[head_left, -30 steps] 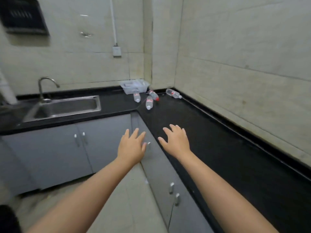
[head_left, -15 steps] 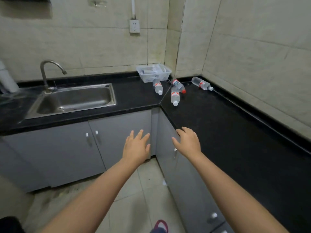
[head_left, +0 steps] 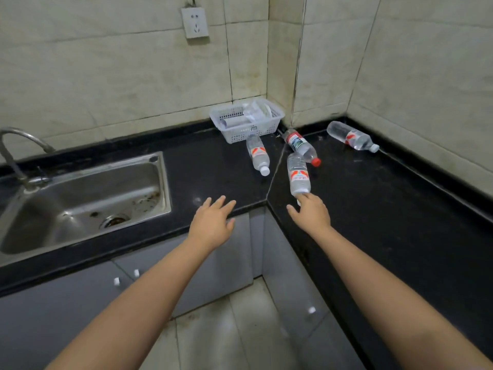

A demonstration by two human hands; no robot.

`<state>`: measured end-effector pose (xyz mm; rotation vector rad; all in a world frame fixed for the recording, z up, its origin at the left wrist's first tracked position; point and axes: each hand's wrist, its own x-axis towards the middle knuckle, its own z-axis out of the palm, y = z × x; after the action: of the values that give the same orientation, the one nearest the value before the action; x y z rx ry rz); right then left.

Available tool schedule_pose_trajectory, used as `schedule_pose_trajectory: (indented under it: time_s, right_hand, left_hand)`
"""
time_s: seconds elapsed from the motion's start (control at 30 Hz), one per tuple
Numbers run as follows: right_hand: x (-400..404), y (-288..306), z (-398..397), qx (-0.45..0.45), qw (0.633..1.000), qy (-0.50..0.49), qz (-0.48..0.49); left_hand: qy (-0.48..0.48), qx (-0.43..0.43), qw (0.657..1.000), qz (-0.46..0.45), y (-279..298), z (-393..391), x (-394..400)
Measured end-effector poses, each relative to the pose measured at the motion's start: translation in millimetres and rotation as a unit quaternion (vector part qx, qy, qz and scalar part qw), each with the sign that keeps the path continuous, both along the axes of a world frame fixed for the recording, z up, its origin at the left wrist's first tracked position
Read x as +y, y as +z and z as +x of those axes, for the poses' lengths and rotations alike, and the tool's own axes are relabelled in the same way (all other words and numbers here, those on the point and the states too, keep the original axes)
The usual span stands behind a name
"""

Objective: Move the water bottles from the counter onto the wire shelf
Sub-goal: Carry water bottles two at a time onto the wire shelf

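Note:
Several clear water bottles lie on their sides in the corner of the black counter point(head_left: 373, 209). The nearest bottle point(head_left: 298, 174) points its cap end at me, and the fingers of my right hand point(head_left: 310, 213) reach that end. A white-capped bottle point(head_left: 257, 154) lies to its left, a red-capped bottle point(head_left: 301, 146) behind it, and a fourth bottle point(head_left: 351, 136) by the right wall. My left hand point(head_left: 213, 222) hovers open over the counter's front edge, holding nothing. No wire shelf is in view.
A white plastic basket point(head_left: 234, 124) with packets stands in the back corner. A steel sink point(head_left: 80, 201) with a tap point(head_left: 16, 145) is set into the counter at left. Grey cabinet doors point(head_left: 80, 303) run below, with tiled floor between them.
I have come closer to the corner and both hands have moved forward over the counter. My right hand has gone from mid-air to the cap end of the nearest bottle.

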<state>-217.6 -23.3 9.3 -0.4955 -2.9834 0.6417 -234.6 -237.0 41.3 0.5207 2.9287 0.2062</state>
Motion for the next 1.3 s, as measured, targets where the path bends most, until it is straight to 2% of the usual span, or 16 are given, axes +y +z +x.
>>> schedule_pose_trajectory:
  time_s: [0.27,0.33,0.43,0.53,0.67,0.77,0.93,1.07,1.17,1.27,1.3]
  right_hand:
    - [22.1,-27.8,-127.0,-0.021,0.997,-0.064,0.034]
    - [29.1,-31.4,-153.4,-0.032,0.993,-0.111,0.019]
    - [38.7,-37.2,-186.1,-0.097,0.976,-0.191,-0.033]
    - [43.4,-47.8,-210.6,-0.139,0.96,-0.239,-0.051]
    - [45.7,-57.5,-221.2,-0.168,0.949,-0.267,-0.027]
    - [50.5,-61.1,-223.1,-0.184,0.947,-0.263,-0.013]
    - [70.6,-55.3,-222.6,-0.197,0.961,-0.194,-0.023]
    - [97.8,-40.4,-207.5,-0.293,0.956,-0.01,0.014]
    - [112.4,-30.0,-199.4,-0.382,0.91,0.125,0.104]
    - [114.0,-27.8,-195.5,-0.435,0.842,0.246,0.202]
    - [115.0,-29.9,-193.8,-0.43,0.837,0.258,0.22]
  left_hand:
    - [-0.074,-0.025,0.997,0.013,-37.8,-175.0,42.5]
    - [-0.115,-0.026,0.993,0.012,-47.2,-220.3,61.2]
    - [-0.212,-0.012,0.976,-0.038,-59.1,-282.1,86.0]
    - [-0.304,-0.013,0.949,-0.082,-64.0,-341.9,107.7]
    - [-0.471,-0.035,0.857,-0.206,-67.3,-398.6,135.1]
    - [-0.518,-0.04,0.816,-0.253,-72.0,-418.0,155.9]
    - [-0.548,-0.03,0.803,-0.233,-79.7,-423.2,168.1]
    - [-0.524,-0.017,0.824,-0.215,-81.3,-411.4,157.0]
    - [-0.493,-0.035,0.843,-0.213,-80.9,-398.9,152.1]
    - [-0.4,-0.098,0.895,-0.172,-80.7,-383.2,153.9]
    - [-0.351,-0.113,0.917,-0.15,-82.1,-375.2,154.8]
